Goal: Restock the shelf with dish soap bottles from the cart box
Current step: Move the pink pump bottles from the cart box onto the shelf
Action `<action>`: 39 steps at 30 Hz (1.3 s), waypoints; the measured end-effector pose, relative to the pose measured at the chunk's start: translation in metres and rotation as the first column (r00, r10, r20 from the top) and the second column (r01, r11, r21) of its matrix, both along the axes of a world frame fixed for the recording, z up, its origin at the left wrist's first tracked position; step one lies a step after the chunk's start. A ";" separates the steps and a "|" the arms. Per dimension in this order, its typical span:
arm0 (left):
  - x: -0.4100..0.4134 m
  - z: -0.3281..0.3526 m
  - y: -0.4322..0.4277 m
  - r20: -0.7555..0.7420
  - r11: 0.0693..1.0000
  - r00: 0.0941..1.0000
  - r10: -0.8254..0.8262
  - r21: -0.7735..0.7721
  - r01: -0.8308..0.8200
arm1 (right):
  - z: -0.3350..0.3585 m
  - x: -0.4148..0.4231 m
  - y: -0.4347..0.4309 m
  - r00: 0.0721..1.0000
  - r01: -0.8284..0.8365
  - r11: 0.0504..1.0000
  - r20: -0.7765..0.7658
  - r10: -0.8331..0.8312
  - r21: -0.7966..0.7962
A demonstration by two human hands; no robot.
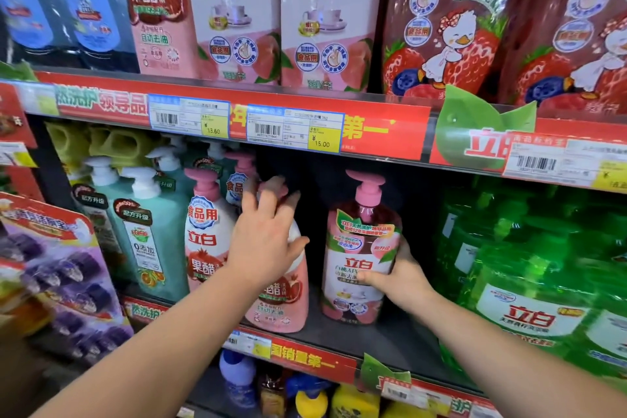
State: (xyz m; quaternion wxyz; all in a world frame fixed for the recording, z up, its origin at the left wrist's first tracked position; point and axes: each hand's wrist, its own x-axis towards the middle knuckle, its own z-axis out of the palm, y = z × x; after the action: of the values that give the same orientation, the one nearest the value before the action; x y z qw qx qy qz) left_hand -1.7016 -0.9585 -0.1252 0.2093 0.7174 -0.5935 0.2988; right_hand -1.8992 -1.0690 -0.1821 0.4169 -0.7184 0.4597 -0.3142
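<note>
On the middle shelf (383,336) stands a pink peach dish soap bottle (356,241) with a pump top. My right hand (397,273) grips its lower right side, thumb across the label. To its left stands a pink pomegranate dish soap bottle (281,302). My left hand (268,234) lies flat against its upper front with fingers spread, hiding the pump. Another pomegranate bottle (203,231) stands further left, touching it. The cart box is out of view.
Teal pump bottles (149,231) fill the shelf's left. Large green bottles (529,282) crowd the right. A dark gap lies behind and between the two pink bottles. Refill pouches (325,17) line the shelf above, smaller bottles (305,394) the one below. Price tags (295,127) run along the rail.
</note>
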 end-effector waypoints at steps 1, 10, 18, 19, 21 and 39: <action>0.000 0.000 -0.001 -0.010 1.000 1.000 -0.006 -0.006 0.006 | 0.000 0.002 -0.001 1.000 0.004 1.000 0.011 -0.004 -0.006; 0.000 0.002 0.001 -0.008 1.000 1.000 -0.001 0.016 0.001 | 0.005 0.022 -0.014 0.998 0.058 0.998 -0.016 -0.058 0.025; -0.002 0.004 0.003 -0.001 0.999 1.000 0.019 0.051 -0.019 | 0.010 0.022 -0.015 0.996 0.079 0.993 -0.056 -0.074 0.084; -0.003 0.004 0.003 0.007 0.998 1.000 0.025 0.055 -0.025 | 0.012 0.022 -0.014 0.995 0.078 0.993 -0.071 -0.072 0.089; -0.002 0.004 0.004 0.020 0.997 0.999 0.036 0.065 -0.038 | 0.016 0.021 -0.012 0.990 0.076 0.993 -0.125 -0.064 0.092; -0.031 -0.016 0.084 0.053 0.968 0.987 0.152 0.194 -0.160 | 0.036 -0.006 0.086 0.639 -0.539 0.731 -0.768 0.032 -0.419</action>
State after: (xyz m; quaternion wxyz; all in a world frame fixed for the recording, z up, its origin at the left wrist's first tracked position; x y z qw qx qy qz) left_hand -1.7327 -0.8748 -0.1411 0.1019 0.7733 -0.5658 0.2674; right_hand -1.9056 -0.9829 -0.1462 -0.0079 -0.9427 0.3272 -0.0647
